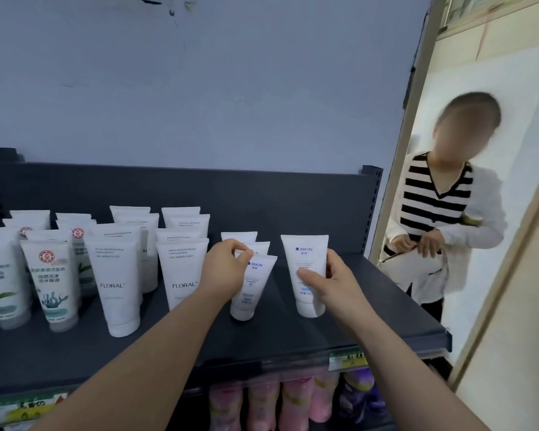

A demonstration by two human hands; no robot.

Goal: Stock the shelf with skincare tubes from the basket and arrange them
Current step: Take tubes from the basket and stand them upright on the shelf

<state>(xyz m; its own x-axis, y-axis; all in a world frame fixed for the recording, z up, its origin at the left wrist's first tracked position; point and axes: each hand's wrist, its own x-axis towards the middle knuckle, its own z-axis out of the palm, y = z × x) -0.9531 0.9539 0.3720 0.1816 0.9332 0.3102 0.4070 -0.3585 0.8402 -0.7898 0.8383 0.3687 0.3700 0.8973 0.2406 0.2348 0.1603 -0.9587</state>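
Observation:
White skincare tubes stand cap-down in rows on the dark grey shelf [371, 309]. My left hand [224, 269] pinches the top edge of the front tube [252, 290] in a short row of three white tubes with blue print. My right hand [333, 281] grips a separate white tube [307, 269] that stands alone on the shelf to the right, thumb on its front and fingers round its right side. The basket is out of view.
Rows of FLORAL tubes [119, 281] and green-print tubes [53, 284] fill the shelf's left half. Pink and purple bottles [293, 399] sit on the lower shelf. A person in a striped top [433, 213] stands at the right by a wall edge.

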